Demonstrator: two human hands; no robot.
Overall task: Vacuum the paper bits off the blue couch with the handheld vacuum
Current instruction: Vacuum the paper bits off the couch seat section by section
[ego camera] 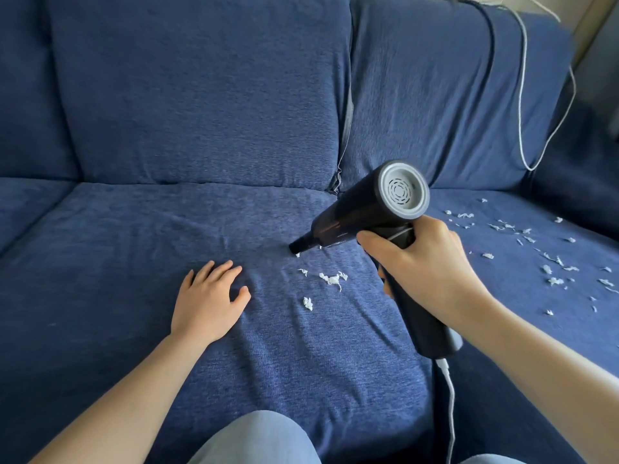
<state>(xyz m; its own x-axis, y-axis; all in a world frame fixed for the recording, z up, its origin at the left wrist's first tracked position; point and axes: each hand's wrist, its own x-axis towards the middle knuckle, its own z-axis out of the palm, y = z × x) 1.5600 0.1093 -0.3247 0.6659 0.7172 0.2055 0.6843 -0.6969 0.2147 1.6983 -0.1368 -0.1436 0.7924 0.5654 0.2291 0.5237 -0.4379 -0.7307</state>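
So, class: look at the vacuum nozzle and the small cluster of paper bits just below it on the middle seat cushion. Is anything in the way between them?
Nothing visible is. The nozzle sits on the seat cushion, and only bare blue fabric separates it from the paper bits. The left hand rests flat, off to the side; the right hand grips the vacuum handle.

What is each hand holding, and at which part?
Right hand grips the black handheld vacuum by its handle; left hand holds nothing, resting flat on the blue fabric couch.
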